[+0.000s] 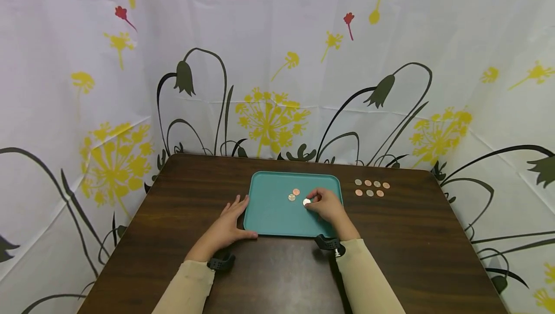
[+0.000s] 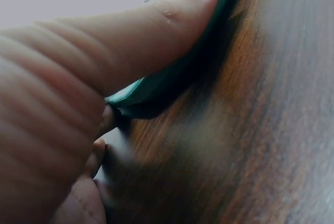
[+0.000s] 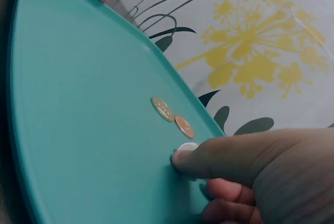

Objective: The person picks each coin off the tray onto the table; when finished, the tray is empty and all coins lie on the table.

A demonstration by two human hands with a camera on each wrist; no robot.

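A teal tray [image 1: 270, 217] lies on the table. My left hand [image 1: 224, 227] steadies its near left corner, fingers stretched along the left side and thumb at the front rim. Over the tray's right half, my right hand [image 1: 328, 206] pinches a shiny silver coin [image 1: 307, 202] between thumb and fingers, close above the tray floor. In the right wrist view the thumb covers part of this coin [image 3: 188, 146]. Just left of it, a copper coin [image 1: 296, 191] and a pale gold coin [image 1: 292, 198] lie flat, close together.
Several copper and silver coins [image 1: 367, 183] sit in two rows on the dark wooden table [image 1: 416, 237], right of the tray. Behind the table hangs a white curtain [image 1: 277, 30] with a flower print. Each wrist wears a black band [image 1: 327, 242].
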